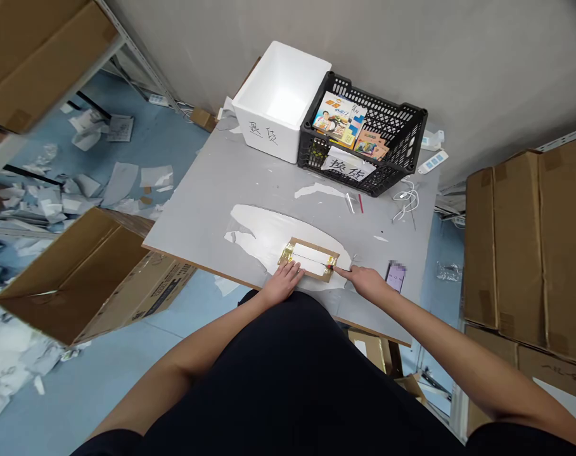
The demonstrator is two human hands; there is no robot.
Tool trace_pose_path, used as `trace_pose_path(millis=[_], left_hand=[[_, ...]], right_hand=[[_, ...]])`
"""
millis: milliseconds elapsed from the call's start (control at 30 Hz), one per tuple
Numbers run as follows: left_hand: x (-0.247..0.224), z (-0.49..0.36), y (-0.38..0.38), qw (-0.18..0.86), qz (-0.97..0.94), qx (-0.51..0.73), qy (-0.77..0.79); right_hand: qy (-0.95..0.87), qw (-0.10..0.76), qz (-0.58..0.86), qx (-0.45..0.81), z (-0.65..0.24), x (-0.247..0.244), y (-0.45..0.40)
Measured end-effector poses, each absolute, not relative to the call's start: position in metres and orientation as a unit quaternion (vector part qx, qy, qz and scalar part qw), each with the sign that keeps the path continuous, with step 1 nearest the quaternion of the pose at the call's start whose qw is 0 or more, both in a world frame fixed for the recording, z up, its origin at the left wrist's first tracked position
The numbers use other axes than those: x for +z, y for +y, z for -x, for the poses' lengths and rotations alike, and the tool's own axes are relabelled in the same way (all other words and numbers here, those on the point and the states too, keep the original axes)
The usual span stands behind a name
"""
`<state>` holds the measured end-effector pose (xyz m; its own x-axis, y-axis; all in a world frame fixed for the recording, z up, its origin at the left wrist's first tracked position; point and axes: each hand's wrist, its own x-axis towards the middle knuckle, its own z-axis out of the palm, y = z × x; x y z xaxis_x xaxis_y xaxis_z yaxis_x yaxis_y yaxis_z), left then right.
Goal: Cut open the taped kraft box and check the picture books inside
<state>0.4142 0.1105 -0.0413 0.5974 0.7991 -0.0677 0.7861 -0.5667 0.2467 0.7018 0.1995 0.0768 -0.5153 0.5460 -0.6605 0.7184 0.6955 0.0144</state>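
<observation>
Left hand (282, 283) — flat, open, holding nothing, pressed on a cardboard piece (315, 246) at centre near table edge; right hand (358, 280) — forefinger out, touching the piece's right end, grip unclear. Gold tape (284, 256) on both ends, white strip (310, 261) between — far on the table (206, 190), black basket (404, 136) and foam box (263, 133).
</observation>
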Motion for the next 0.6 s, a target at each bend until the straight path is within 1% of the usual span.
trace_pose_path(millis=[167,600], left_hand=[[-0.042,-0.414,0.112,0.124,-0.887,0.019,0.444],[-0.043,-0.413,0.114,0.134,-0.892,0.027,0.43]], right_hand=[[0.856,0.323,-0.378,-0.14,-0.72,0.085,0.189],[0.835,0.317,-0.421,-0.16,-0.741,0.087,0.172]])
